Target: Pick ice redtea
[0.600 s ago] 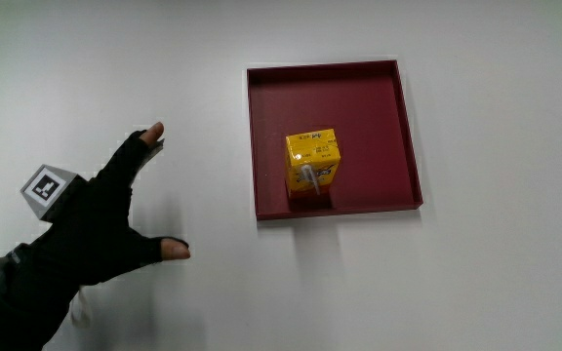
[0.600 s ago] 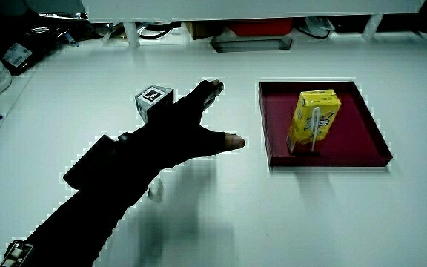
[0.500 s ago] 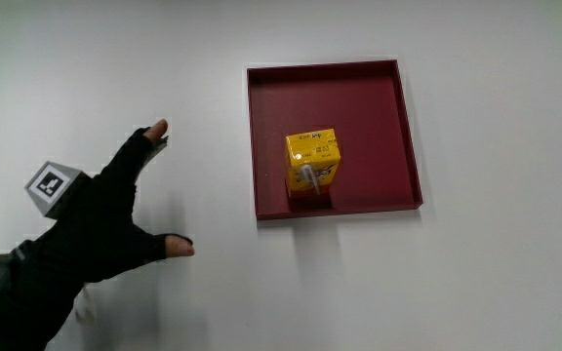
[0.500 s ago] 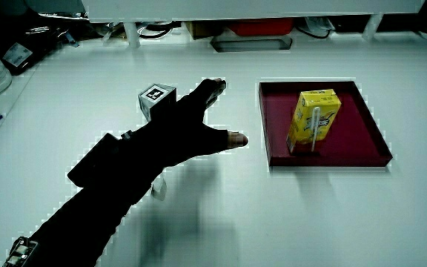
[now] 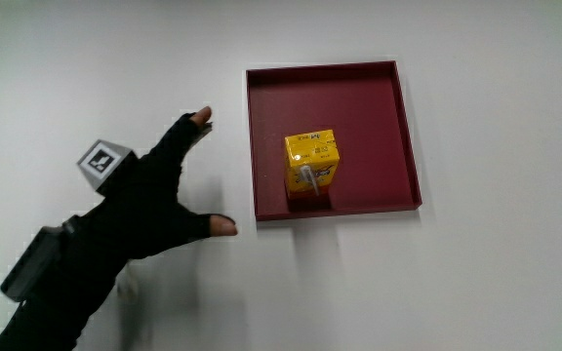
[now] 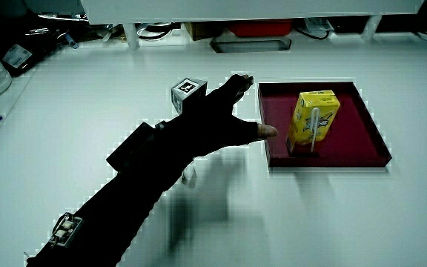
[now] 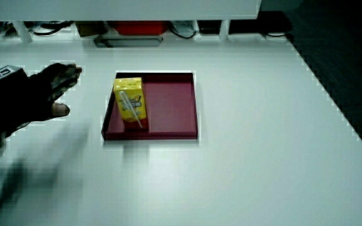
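1. Ice redtea carton [image 5: 311,164] stands upright in the dark red tray [image 5: 359,97], near the tray wall closest to the person.
2. Hand [image 5: 154,200] over bare table, just beside the tray; fingers spread, holding nothing.
3. Carton lies straight ahead of the thumb tip, long axis vertical.

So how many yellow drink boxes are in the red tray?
1. The yellow drink box stands upright in the red tray, near the tray's edge closest to the person. Nothing in the tray could hide another.
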A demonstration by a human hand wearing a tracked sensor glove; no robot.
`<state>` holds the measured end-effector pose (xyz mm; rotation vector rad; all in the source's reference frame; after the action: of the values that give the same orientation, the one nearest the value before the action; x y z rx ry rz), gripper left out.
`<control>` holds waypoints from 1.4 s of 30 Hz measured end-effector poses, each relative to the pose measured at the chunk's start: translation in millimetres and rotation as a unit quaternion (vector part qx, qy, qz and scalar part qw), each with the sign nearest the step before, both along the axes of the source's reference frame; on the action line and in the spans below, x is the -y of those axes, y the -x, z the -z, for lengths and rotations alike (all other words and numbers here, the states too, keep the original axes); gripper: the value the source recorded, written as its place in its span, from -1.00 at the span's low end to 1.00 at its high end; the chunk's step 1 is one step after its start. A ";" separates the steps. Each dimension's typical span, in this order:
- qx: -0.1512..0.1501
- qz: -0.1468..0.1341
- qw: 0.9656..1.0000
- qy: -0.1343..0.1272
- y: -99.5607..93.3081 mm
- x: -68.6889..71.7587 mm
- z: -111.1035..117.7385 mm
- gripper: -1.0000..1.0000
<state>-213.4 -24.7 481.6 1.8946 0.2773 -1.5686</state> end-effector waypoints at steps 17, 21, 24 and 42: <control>-0.061 0.002 0.998 0.021 -66.4 22.7 -20.9 0.00; -0.056 -0.002 0.998 0.038 -77.8 22.8 -29.3 0.00; -0.048 -0.005 0.998 0.036 -86.5 23.5 -34.8 0.00; -0.051 0.019 0.998 -0.004 -96.3 23.3 -44.3 0.14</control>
<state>-117.1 -48.0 525.9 1.8381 0.2946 -1.6958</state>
